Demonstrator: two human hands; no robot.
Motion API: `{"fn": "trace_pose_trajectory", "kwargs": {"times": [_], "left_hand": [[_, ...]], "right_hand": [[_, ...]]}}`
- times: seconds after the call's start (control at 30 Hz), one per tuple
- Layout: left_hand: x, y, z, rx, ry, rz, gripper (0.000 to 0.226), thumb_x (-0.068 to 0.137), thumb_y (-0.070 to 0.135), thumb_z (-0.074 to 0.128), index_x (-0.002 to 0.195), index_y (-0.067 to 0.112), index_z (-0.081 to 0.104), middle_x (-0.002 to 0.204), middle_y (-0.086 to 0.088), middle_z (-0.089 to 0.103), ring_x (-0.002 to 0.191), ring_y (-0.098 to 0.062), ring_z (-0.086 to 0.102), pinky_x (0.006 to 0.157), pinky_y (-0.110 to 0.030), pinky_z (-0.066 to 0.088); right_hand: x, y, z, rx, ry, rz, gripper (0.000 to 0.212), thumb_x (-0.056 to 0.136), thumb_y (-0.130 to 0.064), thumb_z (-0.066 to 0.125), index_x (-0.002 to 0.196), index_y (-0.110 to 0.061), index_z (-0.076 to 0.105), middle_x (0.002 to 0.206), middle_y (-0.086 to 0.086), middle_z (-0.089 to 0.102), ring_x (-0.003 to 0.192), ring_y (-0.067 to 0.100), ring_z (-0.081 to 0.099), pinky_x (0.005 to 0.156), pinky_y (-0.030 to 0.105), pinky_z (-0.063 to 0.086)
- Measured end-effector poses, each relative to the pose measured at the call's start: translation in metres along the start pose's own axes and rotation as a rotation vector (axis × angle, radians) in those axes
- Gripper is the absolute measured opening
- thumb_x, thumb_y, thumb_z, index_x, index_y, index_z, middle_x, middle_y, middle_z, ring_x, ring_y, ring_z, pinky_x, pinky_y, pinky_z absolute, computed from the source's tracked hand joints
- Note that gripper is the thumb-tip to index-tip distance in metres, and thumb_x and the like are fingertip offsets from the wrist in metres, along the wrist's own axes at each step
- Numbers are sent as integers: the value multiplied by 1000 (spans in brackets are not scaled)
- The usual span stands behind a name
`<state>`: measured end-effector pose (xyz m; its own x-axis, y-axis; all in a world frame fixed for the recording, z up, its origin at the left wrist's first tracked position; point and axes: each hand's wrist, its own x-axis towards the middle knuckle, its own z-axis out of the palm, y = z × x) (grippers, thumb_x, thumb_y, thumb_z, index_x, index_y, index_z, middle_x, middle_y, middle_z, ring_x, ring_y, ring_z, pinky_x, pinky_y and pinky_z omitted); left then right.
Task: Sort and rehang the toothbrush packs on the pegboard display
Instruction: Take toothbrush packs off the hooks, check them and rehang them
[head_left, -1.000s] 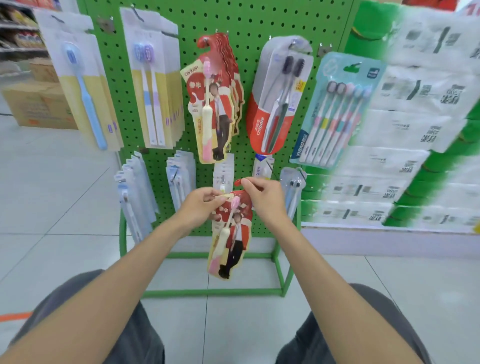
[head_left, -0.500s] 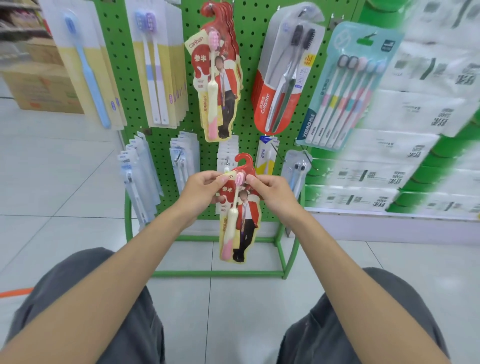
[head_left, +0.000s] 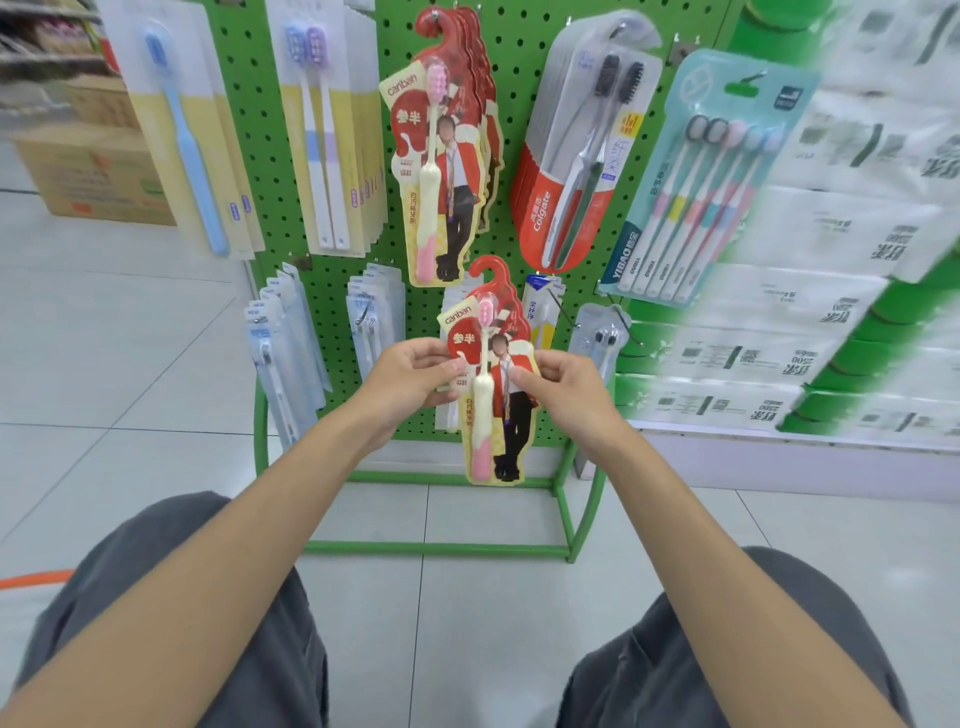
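Left hand (head_left: 410, 376) and right hand (head_left: 563, 387) pinch red toothbrush pack (head_left: 491, 384) by its side edges; pack upright, hook up.

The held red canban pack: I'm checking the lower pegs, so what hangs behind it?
A pale pack peeks out at the left edge of the held red pack, against the green pegboard. Its peg and print are covered.
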<state>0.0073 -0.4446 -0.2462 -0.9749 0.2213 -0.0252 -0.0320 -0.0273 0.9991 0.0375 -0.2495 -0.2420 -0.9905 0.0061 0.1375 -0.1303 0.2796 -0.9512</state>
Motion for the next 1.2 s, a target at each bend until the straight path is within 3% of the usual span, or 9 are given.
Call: {"fn": "trace_pose_trajectory", "kwargs": {"times": [0.17, 0.37, 0.53, 0.67, 0.83, 0.93, 1.03, 1.13, 1.2], "left_hand": [[-3, 1, 1, 102, -57, -12, 19, 88, 12, 72, 105, 5, 68, 101, -8, 74, 81, -11, 68, 67, -20, 56], [-2, 5, 0, -50, 66, 64, 16, 89, 12, 70, 104, 7, 68, 97, -4, 73, 73, -6, 66, 65, -15, 53], [-2, 5, 1, -67, 146, 101, 12, 89, 14, 70, 101, 12, 68, 101, -6, 72, 77, -10, 64, 66, -16, 54], [-1, 8, -2, -39, 213, 148, 8, 91, 15, 69, 98, 17, 68, 93, 1, 73, 79, -10, 64, 67, -16, 54], [-7, 11, 2, 27, 215, 248, 24, 95, 12, 63, 118, 20, 59, 96, 1, 74, 83, -12, 70, 69, -22, 58], [-11, 15, 6, 53, 152, 299, 26, 103, 20, 48, 128, 20, 55, 112, -4, 71, 93, -17, 71, 73, -26, 59], [-15, 20, 7, 39, 19, 332, 25, 101, 37, 45, 122, 32, 58, 133, -1, 62, 102, -14, 69, 82, -28, 58], [-19, 21, 5, 85, -121, 310, 64, 81, 65, 63, 132, 28, 52, 128, 8, 62, 108, -4, 65, 85, -21, 54], [-18, 15, 7, 203, -101, 261, 75, 74, 59, 73, 135, 21, 51, 126, 9, 62, 113, -4, 61, 85, -15, 50]], "right_hand": [[0, -7, -4, 167, 71, 9, 13, 94, -12, 63, 103, -7, 71, 82, -3, 75, 66, 6, 68, 60, 18, 50], [-4, -4, 1, 98, -83, 124, 16, 89, -21, 70, 97, -8, 73, 102, 12, 75, 96, 26, 67, 97, 48, 49], [-6, -8, -2, 96, -219, 102, 12, 88, -13, 72, 99, -11, 72, 94, 6, 75, 84, 11, 68, 76, 23, 55], [-8, 2, 5, -93, -354, 113, 31, 80, 1, 76, 98, 18, 58, 61, 3, 43, 62, 15, 55, 84, 36, 59], [-11, 4, 13, -209, -304, 77, 21, 76, 1, 77, 74, 1, 56, 50, -6, 48, 54, 10, 59, 84, 52, 57], [-17, 0, 16, -442, -221, -59, 16, 80, -10, 71, 91, -7, 61, 71, 8, 66, 66, 22, 63, 72, 48, 55], [-26, -7, 23, -757, -218, -261, 34, 91, -20, 61, 121, -16, 47, 66, -6, 53, 63, 17, 54, 58, 31, 42], [-29, -2, 33, -820, -212, -367, 86, 92, -31, 63, 154, -27, 5, 76, -7, 59, 70, 16, 58, 62, 30, 48], [-28, 4, 36, -815, -188, -385, 89, 88, -41, 67, 154, -23, 11, 100, -2, 62, 89, 16, 58, 78, 34, 52]]}}
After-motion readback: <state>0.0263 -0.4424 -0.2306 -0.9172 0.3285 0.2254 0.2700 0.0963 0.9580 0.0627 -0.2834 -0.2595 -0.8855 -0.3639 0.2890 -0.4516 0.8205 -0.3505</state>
